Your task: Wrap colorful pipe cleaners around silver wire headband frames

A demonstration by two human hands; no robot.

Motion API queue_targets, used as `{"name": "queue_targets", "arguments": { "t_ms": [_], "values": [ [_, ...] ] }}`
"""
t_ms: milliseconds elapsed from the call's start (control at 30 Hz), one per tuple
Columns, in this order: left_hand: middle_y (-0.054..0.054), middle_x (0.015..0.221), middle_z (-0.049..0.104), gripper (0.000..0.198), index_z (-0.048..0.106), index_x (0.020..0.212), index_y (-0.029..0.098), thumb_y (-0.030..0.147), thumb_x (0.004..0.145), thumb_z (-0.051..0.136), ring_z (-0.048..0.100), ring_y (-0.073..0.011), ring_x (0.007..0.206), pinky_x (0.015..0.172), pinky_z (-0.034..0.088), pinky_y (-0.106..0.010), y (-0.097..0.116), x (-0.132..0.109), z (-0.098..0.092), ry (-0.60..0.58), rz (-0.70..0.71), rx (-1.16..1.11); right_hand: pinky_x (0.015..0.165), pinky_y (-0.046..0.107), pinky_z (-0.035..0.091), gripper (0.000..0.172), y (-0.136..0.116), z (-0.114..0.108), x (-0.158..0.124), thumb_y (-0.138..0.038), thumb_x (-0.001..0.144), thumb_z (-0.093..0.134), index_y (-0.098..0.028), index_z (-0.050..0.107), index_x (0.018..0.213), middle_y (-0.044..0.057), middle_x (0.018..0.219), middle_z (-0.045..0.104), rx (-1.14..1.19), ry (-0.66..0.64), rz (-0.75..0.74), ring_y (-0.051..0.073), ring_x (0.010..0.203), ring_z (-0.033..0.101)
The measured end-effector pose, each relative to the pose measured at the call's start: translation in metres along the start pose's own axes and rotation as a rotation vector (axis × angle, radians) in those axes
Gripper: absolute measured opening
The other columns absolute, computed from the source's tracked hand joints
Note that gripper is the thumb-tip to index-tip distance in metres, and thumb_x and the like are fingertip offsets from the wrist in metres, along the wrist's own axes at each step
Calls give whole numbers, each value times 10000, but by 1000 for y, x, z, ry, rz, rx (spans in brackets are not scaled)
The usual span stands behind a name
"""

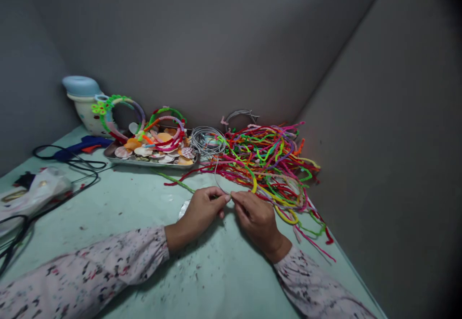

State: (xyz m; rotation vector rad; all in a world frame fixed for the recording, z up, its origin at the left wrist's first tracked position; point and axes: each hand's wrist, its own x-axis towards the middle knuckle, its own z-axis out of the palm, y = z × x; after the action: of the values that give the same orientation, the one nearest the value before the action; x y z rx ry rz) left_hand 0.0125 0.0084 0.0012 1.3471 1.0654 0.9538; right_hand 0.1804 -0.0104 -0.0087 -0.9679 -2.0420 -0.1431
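My left hand (206, 208) and my right hand (255, 217) meet fingertip to fingertip above the pale green table (216, 280). Both are closed in a pinch on a thin grey wire (216, 172), which curves up from the fingertips toward a coil of grey wire (207, 142). A green pipe cleaner (176, 182) runs toward my left hand; whether it is held cannot be seen. Right behind my right hand lies a tangled heap of colourful pipe cleaners (267, 150).
A metal tray (151, 164) of shells with wrapped hoops on it stands at the back left. Beside it are a blue-lidded container (83, 88), a blue glue gun (75, 148), black cables (94, 179) and a white plastic bag (50, 189). Grey walls rise behind and right.
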Motion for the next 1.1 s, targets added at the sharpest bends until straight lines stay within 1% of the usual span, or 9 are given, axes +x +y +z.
{"name": "queue_targets", "arguments": {
  "t_ms": [267, 400, 633, 800, 900, 967, 1033, 1100],
  "values": [
    [21, 479, 531, 245, 590, 658, 135, 339, 794, 579, 388, -56, 421, 419, 259, -182, 0, -2, 6, 27, -81, -39, 744, 293, 545, 284, 3, 0, -3, -97, 852, 527, -153, 609, 1119, 86, 985, 699, -74, -73, -32, 177, 864, 666],
    [16, 476, 522, 253, 577, 615, 132, 322, 781, 576, 392, -58, 430, 431, 270, -187, 1, -5, 6, 40, -110, -70, 748, 289, 540, 250, -2, 1, -3, -103, 861, 526, -138, 617, 1090, 94, 975, 707, -153, -87, -74, 182, 847, 671],
    [15, 455, 494, 222, 559, 570, 130, 277, 736, 572, 370, -57, 419, 427, 244, -198, 6, -13, 6, 66, -172, -110, 693, 290, 536, 227, -11, 1, -3, -119, 873, 514, -109, 620, 1074, 109, 938, 711, -254, -106, -134, 192, 809, 678],
    [16, 431, 470, 227, 540, 538, 130, 266, 718, 567, 361, -55, 406, 419, 241, -200, 6, -12, 8, 65, -187, -109, 709, 281, 533, 222, -11, 2, -4, -118, 874, 519, -108, 625, 1069, 109, 917, 709, -252, -125, -116, 188, 821, 677],
    [14, 440, 483, 227, 550, 574, 130, 287, 737, 564, 368, -58, 401, 410, 249, -193, 3, -9, 8, 56, -196, -91, 723, 276, 532, 225, -9, 3, -5, -119, 875, 513, -122, 629, 1068, 107, 916, 708, -230, -126, -92, 182, 826, 675],
    [15, 448, 495, 235, 567, 636, 131, 324, 768, 553, 377, -62, 392, 400, 255, -188, 3, -9, 9, 31, -198, -70, 731, 276, 534, 228, -8, 2, -5, -119, 873, 510, -133, 634, 1064, 103, 922, 706, -202, -122, -62, 180, 837, 673],
    [9, 495, 534, 231, 599, 756, 130, 350, 796, 541, 425, -75, 404, 399, 285, -187, 4, -10, 10, -3, -157, -26, 753, 287, 536, 243, -5, -1, -4, -115, 866, 514, -141, 632, 1077, 99, 939, 702, -166, -107, -23, 182, 861, 669],
    [-23, 654, 617, 251, 605, 946, 137, 339, 811, 543, 515, -97, 469, 424, 356, -198, 8, -15, 9, -13, -49, 48, 784, 305, 536, 261, -1, -4, -3, -110, 858, 519, -155, 628, 1092, 88, 956, 701, -122, -60, 18, 185, 887, 663]
  ]
}}
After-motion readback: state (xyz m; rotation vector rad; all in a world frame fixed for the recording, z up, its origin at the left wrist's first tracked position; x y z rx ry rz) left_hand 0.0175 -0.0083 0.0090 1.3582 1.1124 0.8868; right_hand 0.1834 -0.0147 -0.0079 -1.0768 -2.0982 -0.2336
